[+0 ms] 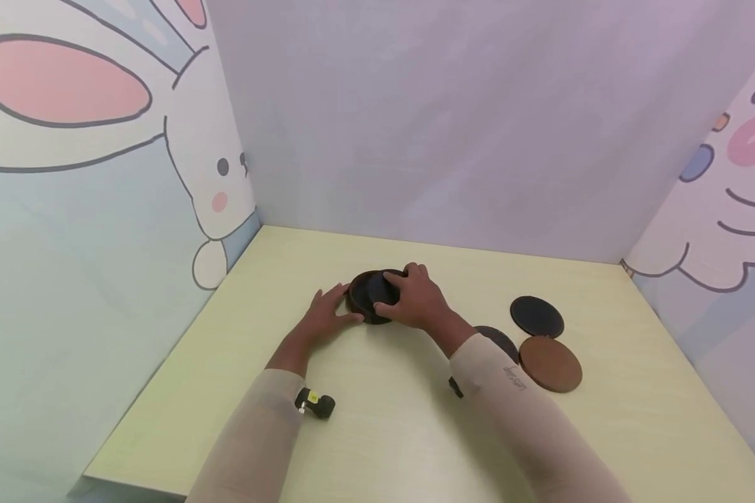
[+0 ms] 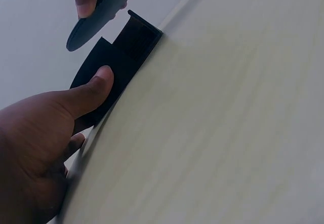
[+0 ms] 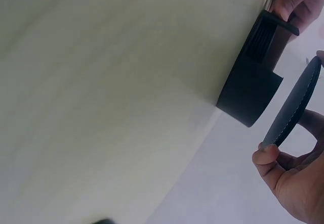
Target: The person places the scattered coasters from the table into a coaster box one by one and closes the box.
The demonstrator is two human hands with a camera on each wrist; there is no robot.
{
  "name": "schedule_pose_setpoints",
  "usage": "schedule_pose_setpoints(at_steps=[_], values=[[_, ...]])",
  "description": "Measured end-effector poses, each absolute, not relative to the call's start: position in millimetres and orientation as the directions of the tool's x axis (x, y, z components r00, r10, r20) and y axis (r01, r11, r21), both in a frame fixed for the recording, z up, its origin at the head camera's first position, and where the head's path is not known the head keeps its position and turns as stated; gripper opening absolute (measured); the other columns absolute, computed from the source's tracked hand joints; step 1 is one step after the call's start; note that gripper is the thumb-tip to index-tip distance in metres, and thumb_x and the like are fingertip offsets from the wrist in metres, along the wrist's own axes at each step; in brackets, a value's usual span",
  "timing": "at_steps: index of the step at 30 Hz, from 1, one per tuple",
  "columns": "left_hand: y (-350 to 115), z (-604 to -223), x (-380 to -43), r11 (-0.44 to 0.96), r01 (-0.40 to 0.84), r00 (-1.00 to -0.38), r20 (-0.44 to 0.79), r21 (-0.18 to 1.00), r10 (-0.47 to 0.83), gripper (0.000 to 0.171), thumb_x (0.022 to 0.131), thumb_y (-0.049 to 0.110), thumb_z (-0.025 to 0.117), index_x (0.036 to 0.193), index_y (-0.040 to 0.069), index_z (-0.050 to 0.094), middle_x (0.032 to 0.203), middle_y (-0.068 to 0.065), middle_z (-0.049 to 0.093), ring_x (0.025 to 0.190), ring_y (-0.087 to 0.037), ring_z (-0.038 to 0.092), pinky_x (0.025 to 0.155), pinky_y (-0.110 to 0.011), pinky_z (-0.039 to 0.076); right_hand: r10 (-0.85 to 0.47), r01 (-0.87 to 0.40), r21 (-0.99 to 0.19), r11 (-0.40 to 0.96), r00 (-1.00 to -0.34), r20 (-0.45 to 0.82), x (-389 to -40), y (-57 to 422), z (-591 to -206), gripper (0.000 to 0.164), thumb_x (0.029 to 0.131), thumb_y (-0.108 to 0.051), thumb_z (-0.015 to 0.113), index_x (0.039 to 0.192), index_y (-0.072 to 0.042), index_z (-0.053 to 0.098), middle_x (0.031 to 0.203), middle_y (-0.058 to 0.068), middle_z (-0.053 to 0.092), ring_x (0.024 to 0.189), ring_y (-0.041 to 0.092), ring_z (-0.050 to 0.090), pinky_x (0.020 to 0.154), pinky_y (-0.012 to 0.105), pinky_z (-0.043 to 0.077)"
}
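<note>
Head: both arms reach forward over the worktop [image 1: 365, 433]. One black round holder [image 1: 356, 302], toward the far side, left of the loose discs. Left hand [image 1: 327, 314] at its left side, thumb spread from fingers. Right hand [image 1: 418, 300] over its right side, dark disc [image 1: 379, 288] in the grip. Loose discs show only here, three: black disc [image 1: 537, 316], brown disc [image 1: 550, 364] just nearer, dark grey disc [image 1: 494, 340] partly hidden by right sleeve [image 1: 509, 398]. Four discs total counting the held one.

Left wrist: cutout in holder wall visible, holder flat on worktop. Left hand clamped on holder, thumb pressed along the wall, other fingers partly hidden. Held disc tilted above, gap between it and holder.

Right wrist: stitched edge of held disc visible. Right hand pinches it near the rim, thumb and fingers apart with disc between. Left hand at holder's other end. Blurred dark thing [image 3: 104, 221] at bottom edge, can't tell what.
</note>
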State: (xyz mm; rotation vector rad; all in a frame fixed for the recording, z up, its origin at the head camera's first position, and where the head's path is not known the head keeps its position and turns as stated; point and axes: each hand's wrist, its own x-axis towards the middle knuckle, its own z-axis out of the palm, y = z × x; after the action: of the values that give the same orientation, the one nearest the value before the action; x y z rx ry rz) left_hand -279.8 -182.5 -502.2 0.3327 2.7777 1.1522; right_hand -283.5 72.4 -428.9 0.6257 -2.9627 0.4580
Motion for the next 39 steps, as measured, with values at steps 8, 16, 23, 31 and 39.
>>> schedule_pose_setpoints(at_steps=[8,16,23,31,39], values=[[-182.5,-503.4,-282.1,0.686,0.172,-0.967,-0.013,0.707,0.255,0.09,0.099,0.058,0.075,0.173,0.025,0.035,0.182,-0.011,0.028,0.171,-0.05,0.006,0.139,-0.07,0.007,-0.349,-0.363,-0.251,0.897,-0.932,0.102,-285.9,54.0,-426.4,0.076,0.096,-0.063,0.072,0.159,-0.021,0.06,0.152,0.023,0.053,0.138,0.037,0.051,0.096,0.056,0.066],[-180.2,-507.6,-284.0,0.695,0.192,-0.966,0.008,0.693,0.26,0.088,0.1,0.053,0.077,0.172,0.023,0.036,0.181,-0.01,0.033,0.172,-0.039,0.015,0.142,-0.063,0.002,-0.36,-0.37,-0.182,0.911,-0.929,0.091,-288.1,42.5,-425.4,0.077,0.098,-0.063,0.069,0.161,-0.021,0.057,0.155,0.022,0.053,0.144,0.039,0.05,0.104,0.059,0.062],[-179.1,-509.9,-284.6,0.68,0.234,-0.958,0.048,0.695,0.281,0.085,0.1,0.048,0.078,0.171,0.023,0.039,0.178,-0.006,0.038,0.172,-0.033,0.022,0.143,-0.057,-0.002,-0.373,-0.377,-0.165,0.911,-0.926,0.059,-287.4,42.7,-425.7,0.093,0.098,-0.072,0.066,0.17,-0.019,0.041,0.169,0.023,0.044,0.156,0.042,0.043,0.113,0.068,0.053],[-177.1,-506.3,-284.1,0.686,0.227,-0.959,0.035,0.691,0.282,0.087,0.1,0.05,0.077,0.172,0.021,0.037,0.179,-0.008,0.036,0.172,-0.035,0.02,0.143,-0.059,-0.001,-0.359,-0.362,-0.215,0.907,-0.932,0.053,-288.2,58.4,-426.9,0.093,0.1,-0.075,0.058,0.17,-0.017,0.039,0.174,0.021,0.038,0.161,0.043,0.036,0.118,0.073,0.047],[-180.3,-502.9,-280.4,0.693,0.169,-0.97,-0.006,0.701,0.243,0.089,0.099,0.054,0.077,0.172,0.024,0.036,0.182,-0.011,0.028,0.171,-0.051,0.006,0.139,-0.07,0.005,-0.333,-0.332,-0.246,0.91,-0.942,0.041,-284.5,72.5,-424.6,0.095,0.098,-0.079,0.055,0.168,-0.015,0.043,0.169,0.023,0.042,0.153,0.044,0.044,0.107,0.068,0.057]])
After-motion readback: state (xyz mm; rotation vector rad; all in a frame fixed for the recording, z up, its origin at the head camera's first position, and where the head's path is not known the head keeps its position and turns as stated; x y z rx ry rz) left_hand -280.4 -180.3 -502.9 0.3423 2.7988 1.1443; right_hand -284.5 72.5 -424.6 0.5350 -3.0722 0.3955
